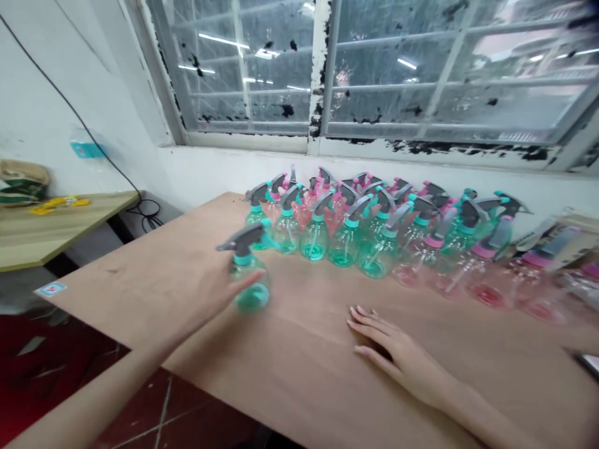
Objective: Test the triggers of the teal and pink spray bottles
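My left hand [229,284] is wrapped round the body of a green spray bottle [253,297], which has a grey and teal trigger head. The bottle is upright, slightly blurred, in front of the left end of the rows; I cannot tell whether its base touches the table. My right hand [390,349] lies low over the brown tabletop [299,368], fingers stretched out and nothing in them. Beyond it stand rows of spray bottles: green ones [344,249] at the left and middle, pink ones [491,284] toward the right, more pink heads behind.
A barred window [318,75] with peeling paint sits above the white wall behind the bottles. At the left, a lower table [56,231] bears yellow pieces [60,203] and a brown-green bag [23,181]. A black cable [88,134] runs down the wall. A dark-edged object [589,363] lies far right.
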`<state>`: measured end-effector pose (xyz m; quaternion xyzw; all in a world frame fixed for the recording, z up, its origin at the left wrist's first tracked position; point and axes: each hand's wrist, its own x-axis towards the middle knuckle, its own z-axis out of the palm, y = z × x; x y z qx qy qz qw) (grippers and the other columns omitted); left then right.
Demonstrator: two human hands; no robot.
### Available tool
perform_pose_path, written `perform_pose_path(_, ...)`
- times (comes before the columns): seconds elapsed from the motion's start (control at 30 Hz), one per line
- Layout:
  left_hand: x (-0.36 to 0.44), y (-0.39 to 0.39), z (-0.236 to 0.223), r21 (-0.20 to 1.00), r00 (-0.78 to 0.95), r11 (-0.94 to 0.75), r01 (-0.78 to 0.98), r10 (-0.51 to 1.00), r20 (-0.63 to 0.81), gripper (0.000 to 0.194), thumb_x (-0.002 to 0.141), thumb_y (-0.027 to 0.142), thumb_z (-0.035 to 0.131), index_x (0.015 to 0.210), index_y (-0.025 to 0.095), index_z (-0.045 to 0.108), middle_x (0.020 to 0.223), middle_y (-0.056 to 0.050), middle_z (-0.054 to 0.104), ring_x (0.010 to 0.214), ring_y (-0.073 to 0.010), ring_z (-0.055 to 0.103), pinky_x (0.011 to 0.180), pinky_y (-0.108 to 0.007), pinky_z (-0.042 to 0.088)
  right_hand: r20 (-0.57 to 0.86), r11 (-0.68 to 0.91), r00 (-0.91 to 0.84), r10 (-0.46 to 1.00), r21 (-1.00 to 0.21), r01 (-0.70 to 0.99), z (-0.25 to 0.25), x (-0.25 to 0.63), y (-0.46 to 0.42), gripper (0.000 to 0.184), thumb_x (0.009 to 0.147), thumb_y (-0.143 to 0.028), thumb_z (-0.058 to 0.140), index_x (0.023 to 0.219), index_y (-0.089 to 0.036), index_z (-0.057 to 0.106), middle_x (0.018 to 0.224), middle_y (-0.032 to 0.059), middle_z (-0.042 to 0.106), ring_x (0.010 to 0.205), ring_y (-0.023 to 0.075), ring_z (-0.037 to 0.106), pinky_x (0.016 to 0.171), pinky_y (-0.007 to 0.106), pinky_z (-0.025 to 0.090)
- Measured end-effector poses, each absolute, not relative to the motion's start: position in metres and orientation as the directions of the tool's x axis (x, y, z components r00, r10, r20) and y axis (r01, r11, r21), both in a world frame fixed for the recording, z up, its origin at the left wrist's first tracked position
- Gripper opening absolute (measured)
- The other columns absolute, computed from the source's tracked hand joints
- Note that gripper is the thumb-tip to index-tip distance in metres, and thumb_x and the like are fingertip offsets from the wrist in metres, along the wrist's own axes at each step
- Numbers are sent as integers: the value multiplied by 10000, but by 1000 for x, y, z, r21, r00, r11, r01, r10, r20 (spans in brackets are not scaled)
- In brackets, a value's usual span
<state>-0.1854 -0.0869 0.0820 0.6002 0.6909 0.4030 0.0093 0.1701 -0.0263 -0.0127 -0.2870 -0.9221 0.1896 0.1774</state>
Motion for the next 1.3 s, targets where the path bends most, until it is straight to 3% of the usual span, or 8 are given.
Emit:
perform_pose_path(0.17,-71,-66,69,510,121,-332,794,908,402,405,814,531,654,1061,213,616,1041,-93,693,982,-315,646,822,-456,512,279,758,-721,635,-407,510,-16,206,-11,434,959,-432,466,1350,-257,540,1439,58,487,1351,268,425,1121,542,341)
perform_pose_path(0.5,9,-29,81,576,400,-539,615,842,362,476,767,494,731,1163,260,610,1171,-74,646,1089,-307,600,894,-452,498,302,724,-667,681,-414,551,-9,246,11,432,957,-431,468,1334,-236,552,1407,73,535,1321,243,475,1108,492,372)
perform_pose_path(0.67,3,-11,108,857,548,-398,327,819,171,643,759,347,737,1345,351,474,1220,-28,635,1029,-255,635,788,-361,538,297,739,-686,664,-400,542,-3,243,17,390,960,-412,463,1278,-231,597,1331,69,608,1297,245,502,1085,481,402)
perform_pose_path(0.77,1,1,119,914,678,-302,273,734,40,734,727,285,742,1387,381,436,1226,-14,639,1023,-259,637,713,-316,537,289,746,-698,655,-395,537,-1,243,19,386,965,-410,455,1270,-225,602,1304,62,630,1288,246,511,1082,471,408)
perform_pose_path(0.87,6,11,119,894,671,-326,309,741,38,669,687,272,760,1309,352,527,1080,-5,681,874,-228,657,605,-269,515,308,743,-685,660,-402,535,0,243,19,364,961,-401,466,1251,-239,614,1280,55,646,1283,249,515,1066,469,423)
perform_pose_path(1.03,21,15,107,842,624,-419,341,770,130,218,736,236,574,942,226,644,747,13,639,629,-162,593,515,-247,466,306,734,-676,670,-413,540,1,244,19,373,956,-421,472,1236,-230,628,1290,61,640,1240,232,553,1054,433,440)
perform_pose_path(1.17,27,9,106,834,426,-419,359,869,253,243,693,194,470,897,228,598,775,11,597,643,-155,552,549,-260,464,307,735,-678,668,-420,533,-3,246,21,422,952,-446,476,1280,-212,600,1345,68,598,1306,222,490,1111,423,381)
perform_pose_path(1.3,27,6,111,860,461,-399,318,858,227,195,682,160,473,832,227,578,634,40,504,531,-124,448,465,-226,363,297,731,-680,671,-421,537,-7,247,22,440,953,-449,477,1303,-205,582,1378,68,570,1326,219,466,1125,422,366)
